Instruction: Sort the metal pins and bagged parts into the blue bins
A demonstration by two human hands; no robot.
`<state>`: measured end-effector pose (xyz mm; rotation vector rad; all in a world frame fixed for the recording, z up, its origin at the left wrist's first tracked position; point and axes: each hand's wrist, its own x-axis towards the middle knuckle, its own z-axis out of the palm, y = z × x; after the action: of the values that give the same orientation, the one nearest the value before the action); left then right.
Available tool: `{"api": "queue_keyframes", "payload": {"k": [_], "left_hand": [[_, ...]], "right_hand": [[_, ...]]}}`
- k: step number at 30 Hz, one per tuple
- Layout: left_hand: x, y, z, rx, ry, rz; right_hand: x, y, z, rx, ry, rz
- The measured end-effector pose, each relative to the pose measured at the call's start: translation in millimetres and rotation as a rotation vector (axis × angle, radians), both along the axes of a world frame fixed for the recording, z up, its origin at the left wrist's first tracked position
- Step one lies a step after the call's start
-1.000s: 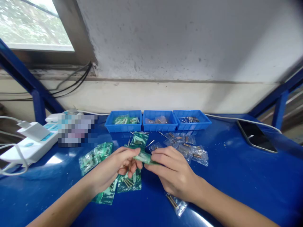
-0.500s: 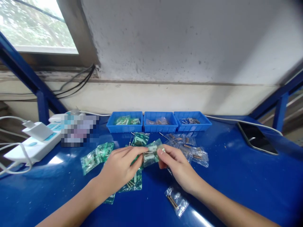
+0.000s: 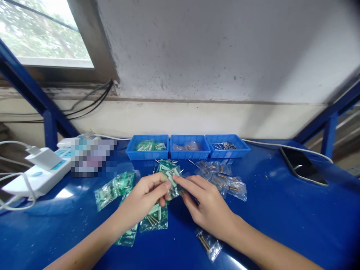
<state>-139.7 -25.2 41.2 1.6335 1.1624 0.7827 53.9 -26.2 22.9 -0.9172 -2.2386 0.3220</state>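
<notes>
A small green-tinted plastic bag (image 3: 174, 191) with pale parts inside is pinched between the thumb and fingers of my left hand (image 3: 153, 189). The fingertips of my right hand (image 3: 204, 200) touch the same bag from the right. More green bags (image 3: 115, 187) lie left of my left hand, and one with screws (image 3: 154, 219) is just below it. Clear bags of brass-coloured pieces (image 3: 222, 178) are spread behind my right hand. A single clear bag (image 3: 208, 245) with similar pieces lies below my right wrist.
Three blue bins stand in a row at the back: green bags in the left bin (image 3: 147, 155), clear bags in the middle bin (image 3: 189, 154), loose metal pieces in the right bin (image 3: 229, 154). A power strip (image 3: 36, 182) is at left, a phone (image 3: 303, 166) at right.
The held bag has shifted slightly left and tilted. My left hand now pinches it with the thumb on top, while my right hand has turned over, its fingers reaching onto the bag.
</notes>
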Motion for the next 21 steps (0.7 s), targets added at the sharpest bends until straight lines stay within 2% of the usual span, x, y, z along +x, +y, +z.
{"api": "queue_keyframes", "payload": {"k": [3,6,8,11,13,16,18,21], "left_hand": [[-3,0,-2.9,0.399,0.237,0.082],[-7,0,-5.1,0.782,0.375,0.034],[-9,0,-5.5,0.873,0.407,-0.059],[-9,-1,-4.8,0.897,0.437,-0.153],[-7,-2,-3.4,0.874,0.426,-0.147],[-4,-2,1.1,0.734,0.357,-0.087],[-3,-2,4.7,0.499,0.28,-0.075],[-3,-3,7.0,0.011,0.04,-0.071]], "right_hand": [[-1,-2,6.8,-0.16,0.103,-0.001],[-3,-1,9.9,-0.37,0.266,0.005],[-3,3,9.1,-0.559,0.413,0.027],[-4,8,7.2,-0.81,0.6,0.041],[-4,9,7.7,-0.844,0.601,0.031],[-4,7,9.8,-0.648,0.465,-0.018],[-3,4,10.0,-0.421,0.354,-0.029],[-2,0,7.7,-0.083,0.177,0.016]]}}
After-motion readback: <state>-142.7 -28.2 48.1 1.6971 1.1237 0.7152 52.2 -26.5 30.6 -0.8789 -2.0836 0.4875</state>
